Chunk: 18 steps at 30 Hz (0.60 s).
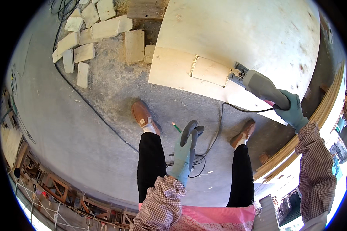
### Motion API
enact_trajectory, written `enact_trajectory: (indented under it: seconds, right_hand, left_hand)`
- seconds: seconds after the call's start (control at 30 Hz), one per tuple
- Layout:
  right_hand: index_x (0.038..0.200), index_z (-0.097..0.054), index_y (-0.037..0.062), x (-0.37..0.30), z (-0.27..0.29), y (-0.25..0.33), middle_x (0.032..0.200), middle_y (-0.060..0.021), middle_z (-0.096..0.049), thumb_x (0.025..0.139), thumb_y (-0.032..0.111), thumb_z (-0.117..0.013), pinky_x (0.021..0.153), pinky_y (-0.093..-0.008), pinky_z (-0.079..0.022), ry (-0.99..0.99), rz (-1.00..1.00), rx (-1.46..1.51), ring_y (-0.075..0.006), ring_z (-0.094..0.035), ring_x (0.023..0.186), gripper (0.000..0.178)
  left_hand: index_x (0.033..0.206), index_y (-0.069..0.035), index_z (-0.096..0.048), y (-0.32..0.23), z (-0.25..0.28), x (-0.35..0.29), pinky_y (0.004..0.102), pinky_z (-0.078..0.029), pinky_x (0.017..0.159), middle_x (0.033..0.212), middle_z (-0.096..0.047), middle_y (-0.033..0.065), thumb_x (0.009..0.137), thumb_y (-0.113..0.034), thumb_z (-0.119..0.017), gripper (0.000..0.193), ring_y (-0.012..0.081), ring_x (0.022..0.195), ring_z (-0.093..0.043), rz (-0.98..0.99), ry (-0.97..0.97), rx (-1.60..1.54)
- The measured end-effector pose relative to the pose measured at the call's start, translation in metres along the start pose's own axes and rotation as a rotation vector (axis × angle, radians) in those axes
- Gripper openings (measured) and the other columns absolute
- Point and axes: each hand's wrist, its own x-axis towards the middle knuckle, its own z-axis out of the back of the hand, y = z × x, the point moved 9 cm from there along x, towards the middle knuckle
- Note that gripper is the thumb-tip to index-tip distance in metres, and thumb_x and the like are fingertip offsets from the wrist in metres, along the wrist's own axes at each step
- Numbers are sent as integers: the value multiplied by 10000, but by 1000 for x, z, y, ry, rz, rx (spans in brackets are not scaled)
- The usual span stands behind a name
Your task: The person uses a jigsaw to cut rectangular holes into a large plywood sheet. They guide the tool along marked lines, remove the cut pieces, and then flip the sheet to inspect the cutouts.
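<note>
My right hand, in a blue-green work glove, is closed around the rear handle of a grey corded jigsaw. The jigsaw's metal front rests on a large pale plywood sheet, at the right end of a rectangular outline cut or marked in it. Sawdust lies by the blade. My left hand, in a matching glove with dark fingertips, is raised between my knees, away from the sheet. Its fingers are drawn together, and a green pencil sticks out beside them; its other end is hidden.
Several wood offcuts lie on the sawdust-strewn floor at the far left. A black cord runs from the jigsaw past my feet; another cable crosses the floor leftward. Stacked boards line the right side. Wooden frames stand at the left rear.
</note>
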Motion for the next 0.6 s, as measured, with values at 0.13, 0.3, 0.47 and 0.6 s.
enact_trajectory:
  seconds: [0.13,0.3,0.47,0.6]
  right_hand:
    - [939,-567,13,36,-13,9,648,-136,-595,619,116,-645,562,-301,-481,162,-184,272,-225,-608,566,345]
    - [926,-567,29,37,-41,10,735,-164,-603,605,101,-638,613,-349,-474,204,-64,158,-307,-603,663,337]
    - [890,-568,45,36,-43,8,733,-157,-605,602,116,-648,596,-341,-478,197,-109,151,-310,-603,661,308]
    - [878,-569,87,32,-46,0,759,-117,-611,585,180,-655,636,-354,-480,220,-199,78,-291,-595,693,320]
  left_hand:
    - [1189,26,-423,0,1,3,342,-366,930,1057,-548,182,866,-365,-481,510,250,1035,-511,4,16,14]
    - [1194,24,-420,-1,-1,4,338,-364,927,1060,-548,180,869,-356,-478,503,247,1035,-510,33,20,-4]
    - [1199,18,-417,-7,-1,6,340,-351,935,1062,-548,179,870,-362,-473,505,253,1047,-502,31,29,11]
    - [1205,13,-413,-23,-2,6,344,-348,935,1064,-547,179,870,-375,-465,515,253,1049,-499,29,-2,38]
